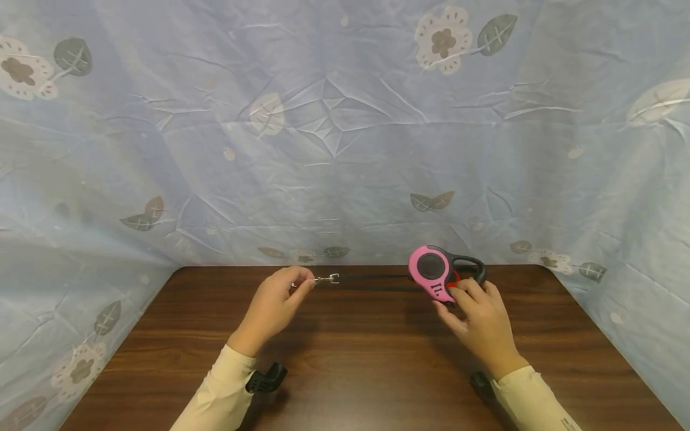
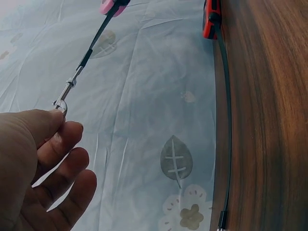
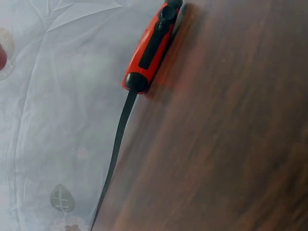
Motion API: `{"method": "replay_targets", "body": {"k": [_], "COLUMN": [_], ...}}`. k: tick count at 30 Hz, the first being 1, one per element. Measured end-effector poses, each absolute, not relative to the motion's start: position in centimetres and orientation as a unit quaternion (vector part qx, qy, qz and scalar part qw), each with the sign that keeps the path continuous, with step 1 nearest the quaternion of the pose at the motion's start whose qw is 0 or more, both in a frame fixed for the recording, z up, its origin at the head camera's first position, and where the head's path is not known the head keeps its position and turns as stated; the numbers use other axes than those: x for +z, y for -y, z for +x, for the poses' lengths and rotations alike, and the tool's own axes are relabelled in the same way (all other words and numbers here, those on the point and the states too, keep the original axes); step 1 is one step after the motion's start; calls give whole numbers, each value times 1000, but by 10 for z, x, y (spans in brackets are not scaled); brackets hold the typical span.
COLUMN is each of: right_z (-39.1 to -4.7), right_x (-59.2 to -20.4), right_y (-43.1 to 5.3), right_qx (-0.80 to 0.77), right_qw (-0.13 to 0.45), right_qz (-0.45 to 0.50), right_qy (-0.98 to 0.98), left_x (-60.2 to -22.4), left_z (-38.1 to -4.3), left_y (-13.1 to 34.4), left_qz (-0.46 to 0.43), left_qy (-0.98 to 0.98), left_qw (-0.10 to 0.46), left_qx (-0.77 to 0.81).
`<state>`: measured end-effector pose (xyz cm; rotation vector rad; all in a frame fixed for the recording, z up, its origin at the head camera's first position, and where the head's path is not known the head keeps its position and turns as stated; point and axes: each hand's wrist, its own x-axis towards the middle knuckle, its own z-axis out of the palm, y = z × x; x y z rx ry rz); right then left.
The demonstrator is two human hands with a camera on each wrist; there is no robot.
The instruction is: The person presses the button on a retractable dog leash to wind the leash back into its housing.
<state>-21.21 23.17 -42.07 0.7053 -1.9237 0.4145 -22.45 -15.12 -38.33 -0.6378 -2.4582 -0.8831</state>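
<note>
A pink and black retractable dog leash [image 1: 431, 266] is held up by my right hand [image 1: 481, 320], which grips its lower edge between thumb and fingers. Its black strap [image 2: 98, 33] stretches leftward to a silver metal clip [image 2: 65, 91]. My left hand [image 1: 277, 305] pinches the end of that clip between thumb and forefinger, the other fingers loosely bent. Behind the pink leash, mostly hidden in the head view, a red and black retractable leash [image 3: 153, 48] rests at the table's back edge. In the right wrist view only a fingertip [image 3: 2, 57] shows at the left border.
The red leash's strap [image 2: 227, 96] runs out along the back of the brown wooden table [image 1: 345, 365]. A pale blue curtain [image 1: 345, 149] with flowers and leaves hangs behind and at both sides. Dark bands with devices [image 1: 266, 378] sit at both wrists.
</note>
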Motion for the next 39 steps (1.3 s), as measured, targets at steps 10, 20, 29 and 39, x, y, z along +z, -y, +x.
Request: {"method": "replay_targets", "body": {"k": [10,20,29,39], "right_z": [-215,-216,-220,-218], "right_x": [-415,-414,-406,-414], "right_y": [-223,-226,-221,-213], "right_qx": [202,179,181,188], "right_qw": [492,431,415,430], "right_qz": [242,198,205,222], "right_qy": [812,862,868,855], "left_x": [-382,-386,-387,-388], "left_z": [-224,-225,-228,-229], "left_y": [147,144,147,147], "left_qz": [-232,-222,-205,-221], "left_qy": [888,895,887,879], "left_qw": [244,244,277,289], "left_qx": [-314,-299,-309,-309]}}
